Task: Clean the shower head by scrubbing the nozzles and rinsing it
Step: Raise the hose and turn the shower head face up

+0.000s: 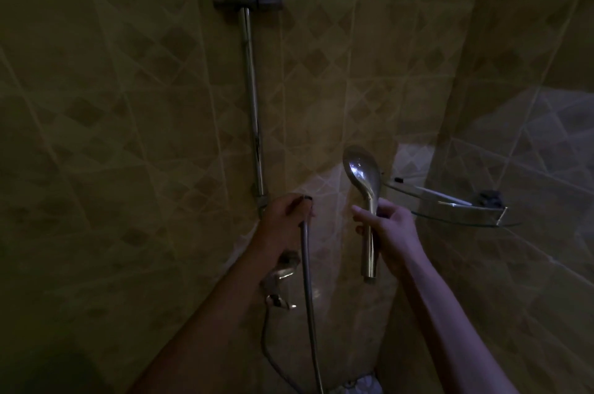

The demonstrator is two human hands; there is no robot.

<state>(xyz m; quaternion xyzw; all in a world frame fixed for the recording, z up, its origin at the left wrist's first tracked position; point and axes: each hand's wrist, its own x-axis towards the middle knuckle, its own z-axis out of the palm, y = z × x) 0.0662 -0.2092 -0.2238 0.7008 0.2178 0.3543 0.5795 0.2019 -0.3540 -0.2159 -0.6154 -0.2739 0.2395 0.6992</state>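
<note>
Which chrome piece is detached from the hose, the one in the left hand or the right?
The shower head held by the right hand: its handle's bottom end hangs free, nothing attached. The left hand grips the hose end instead.

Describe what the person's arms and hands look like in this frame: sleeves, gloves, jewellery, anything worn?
Both forearms are bare, with no sleeve in view. The left hand and right hand wear no gloves. No watch, ring or bracelet shows, though the dim light could hide small items.
</note>
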